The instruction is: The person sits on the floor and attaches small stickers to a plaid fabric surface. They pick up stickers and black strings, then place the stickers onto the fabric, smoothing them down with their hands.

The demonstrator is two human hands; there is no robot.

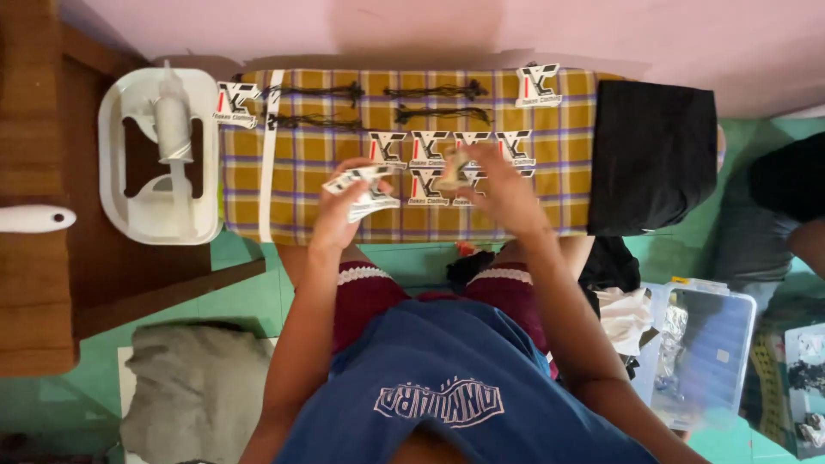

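Note:
My left hand (339,206) holds a small stack of white printed tags (359,182) above the near edge of a yellow plaid board (567,180). My right hand (505,191) pinches one blurred tag (453,167) over a cluster of white tags with black and red marks (430,148) laid out on the board. Bundles of black strings (436,91) lie along the far side of the board. Another white tag (538,84) lies far right, and one more tag (234,103) at the board's far left.
A folded black cloth (653,155) covers the board's right end. A white plastic stand with an iron-like tool (159,155) sits left, on a wooden surface (34,283). Grey cloth (193,387) lies on the green floor; clear plastic boxes (700,352) are at the right.

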